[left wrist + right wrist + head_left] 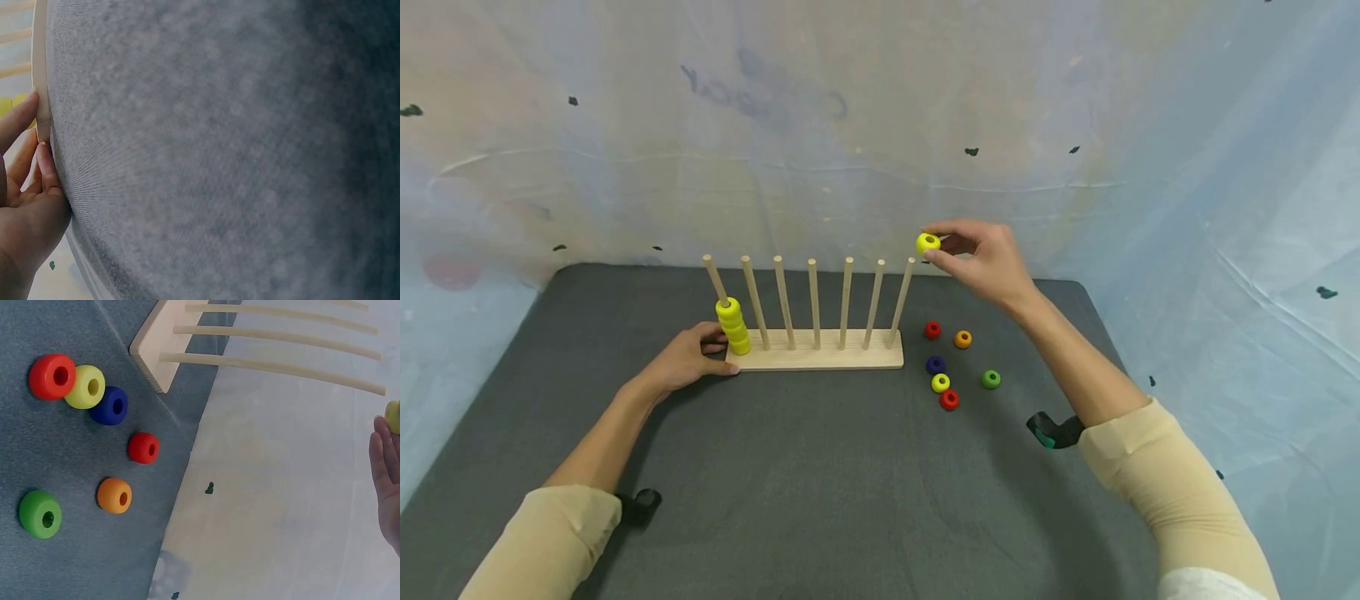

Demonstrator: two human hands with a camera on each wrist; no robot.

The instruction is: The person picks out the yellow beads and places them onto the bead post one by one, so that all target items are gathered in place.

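Our right hand [988, 262] pinches a yellow bead [927, 243] above the rightmost peg [900, 302] (light, hard, likely slick, best held by its rim), while our left hand [688, 360], fingers relaxed, rests against the wooden base [820, 358].

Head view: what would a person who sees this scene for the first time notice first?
The wooden peg board with seven pegs stands mid-mat, with yellow beads stacked on its leftmost peg. The right hand pinches a yellow bead in its fingers above the rightmost peg, while the left hand rests against the board's left end. Six loose coloured beads lie right of the board.
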